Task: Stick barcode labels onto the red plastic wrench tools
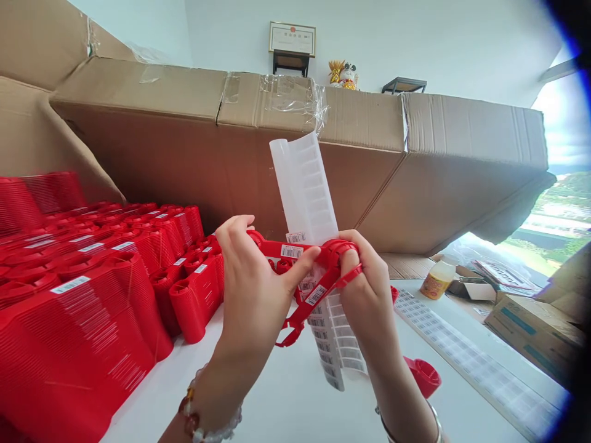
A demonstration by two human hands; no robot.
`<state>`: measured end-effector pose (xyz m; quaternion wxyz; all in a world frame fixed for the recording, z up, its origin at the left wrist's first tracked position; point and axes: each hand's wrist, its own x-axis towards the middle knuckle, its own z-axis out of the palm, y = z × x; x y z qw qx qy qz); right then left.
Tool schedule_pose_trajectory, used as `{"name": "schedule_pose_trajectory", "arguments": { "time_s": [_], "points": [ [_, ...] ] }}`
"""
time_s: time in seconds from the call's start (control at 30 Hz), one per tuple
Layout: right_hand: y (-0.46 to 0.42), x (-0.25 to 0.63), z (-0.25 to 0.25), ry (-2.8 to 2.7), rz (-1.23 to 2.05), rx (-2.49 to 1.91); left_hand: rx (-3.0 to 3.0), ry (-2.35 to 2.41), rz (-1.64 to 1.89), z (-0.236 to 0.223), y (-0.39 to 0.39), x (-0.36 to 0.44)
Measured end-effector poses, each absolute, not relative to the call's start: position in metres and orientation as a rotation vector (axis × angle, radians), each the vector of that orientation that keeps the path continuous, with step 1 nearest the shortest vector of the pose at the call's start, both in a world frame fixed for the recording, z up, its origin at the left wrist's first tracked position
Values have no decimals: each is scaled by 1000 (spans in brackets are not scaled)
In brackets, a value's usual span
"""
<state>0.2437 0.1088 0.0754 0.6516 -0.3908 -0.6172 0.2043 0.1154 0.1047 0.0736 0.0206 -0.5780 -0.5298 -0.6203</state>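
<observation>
A red plastic strip with curled ends [271, 248] and a white barcode label on it is held level between my hands. My left hand [249, 289] is closed on its left end, the thumb pressing near the label. My right hand [369, 295] is closed around its right end. A second labelled red strip [305, 307] hangs slanting down from the right fingers. Behind the strips a long, curled sheet of barcode labels [309, 178] stands nearly upright by my right hand. Its upper part is bare backing; labels show lower down. The right fingers partly hide how the sheet is held.
Stacks of labelled red strips [92, 326] fill the left side. Tall cardboard [249, 160] stands behind the white table [286, 406]. At right are a flat label sheet [471, 351], a loose red strip [425, 376], a bottle [438, 280] and a small carton [530, 320].
</observation>
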Motion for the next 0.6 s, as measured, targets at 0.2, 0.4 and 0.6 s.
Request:
{"name": "schedule_pose_trajectory", "arguments": {
  "time_s": [0.2, 0.4, 0.6],
  "points": [
    [114, 251, 75, -1417, 483, -848, -1987, -1669, -1955, 73, 109, 105],
    [124, 264, 77, -1409, 516, -834, -2085, -1899, -2031, 80, 110, 90],
    [135, 277, 79, -1482, 522, -857, -2478, -2044, -2330, 103, 100, 66]
  ]
}}
